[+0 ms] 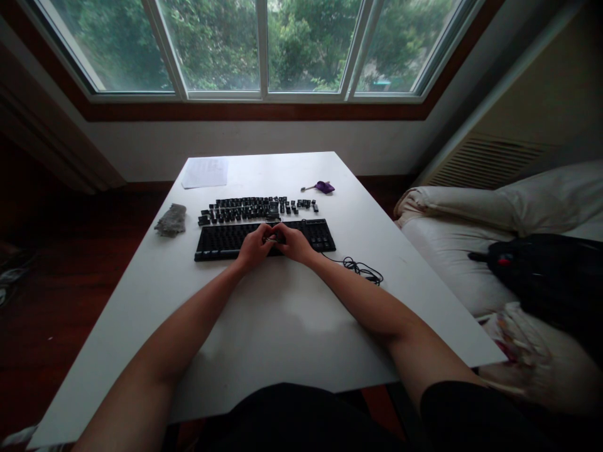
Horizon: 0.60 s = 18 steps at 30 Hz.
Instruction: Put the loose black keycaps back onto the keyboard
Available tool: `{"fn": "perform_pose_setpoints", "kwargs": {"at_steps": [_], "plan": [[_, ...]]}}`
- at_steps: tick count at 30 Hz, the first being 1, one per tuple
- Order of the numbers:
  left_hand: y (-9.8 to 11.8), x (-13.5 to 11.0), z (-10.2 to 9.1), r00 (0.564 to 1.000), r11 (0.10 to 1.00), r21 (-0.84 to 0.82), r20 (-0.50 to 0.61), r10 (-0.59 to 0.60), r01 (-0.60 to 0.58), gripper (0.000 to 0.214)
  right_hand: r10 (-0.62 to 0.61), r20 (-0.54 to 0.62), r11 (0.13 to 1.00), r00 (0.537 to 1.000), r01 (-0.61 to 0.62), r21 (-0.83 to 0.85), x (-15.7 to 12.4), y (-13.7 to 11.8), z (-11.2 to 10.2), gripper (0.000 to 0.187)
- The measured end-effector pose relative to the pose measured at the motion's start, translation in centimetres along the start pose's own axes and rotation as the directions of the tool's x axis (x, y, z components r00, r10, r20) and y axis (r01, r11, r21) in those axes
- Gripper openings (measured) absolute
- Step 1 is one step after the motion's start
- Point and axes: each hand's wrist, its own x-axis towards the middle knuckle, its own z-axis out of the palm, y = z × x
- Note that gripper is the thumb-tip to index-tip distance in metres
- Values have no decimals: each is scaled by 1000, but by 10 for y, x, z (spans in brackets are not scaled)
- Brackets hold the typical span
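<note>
A black keyboard (221, 242) lies across the middle of the white table (282, 326). My left hand (254, 246) and my right hand (293, 243) meet over its middle, fingers curled and pinched together on something small that I cannot make out. Just behind the keyboard, several loose black keycaps (249, 209) are set out in rows. The keyboard's black cable (360, 269) lies coiled to the right of my right wrist.
A grey cloth (171, 220) sits at the table's left edge. A sheet of paper (205, 172) lies at the far left corner, a small purple tool (323, 186) at the far right. A bed with a black bag (541, 270) stands to the right.
</note>
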Motion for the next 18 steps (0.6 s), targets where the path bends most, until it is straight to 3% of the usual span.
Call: {"fn": "perform_pose_setpoints", "kwargs": {"at_steps": [18], "plan": [[-1,0,0,1000,1000,3,1,9,-9,13,8,4,1000,1000,-8,-2,-1,-1,-1,34]]}}
